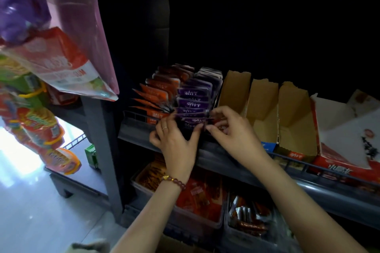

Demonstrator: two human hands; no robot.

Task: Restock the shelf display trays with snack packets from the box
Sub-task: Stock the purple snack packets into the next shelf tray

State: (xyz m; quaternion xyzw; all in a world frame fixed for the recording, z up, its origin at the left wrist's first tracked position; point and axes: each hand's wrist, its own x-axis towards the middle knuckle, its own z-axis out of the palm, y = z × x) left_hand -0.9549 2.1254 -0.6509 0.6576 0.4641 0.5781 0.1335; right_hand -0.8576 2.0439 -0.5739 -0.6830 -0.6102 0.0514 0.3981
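Watching this one through the head cam, so here's my read, big stuff first. The dark shelf [216,156] runs straight across under both hands. Just right of the right hand stand three brown cardboard trays [265,98], all empty, and past those sits a red and white carton [345,129]. Up and off to the left of the left hand hang some big snack bags [55,57]. Below the wrists are bins [195,230] of red packs.

The bit that matters is the row of purple packets [193,98], standing on edge right above the fingers. A row of orange packets [158,90] touches it on the left-hand side.

Handling-wise, I'd guess these are light, thin, slick foil and pretty floppy. The sealed edges look like the stiffest part, so I'd pinch there. Squeeze the middle and I reckon they'd slide and fan out. The row already leans, so the front wants bracing.

The left hand [174,139] is half open, fingers bent up at the front of the row. Its thumb reaches across, so it pinches the front purple packets loosely. The right hand [230,129] is curled tighter, with its fingertips [213,127] nipping the right edge of the same packets. There's something reddish under them and I can't tell what.

I can't pick out the supply box for sure.
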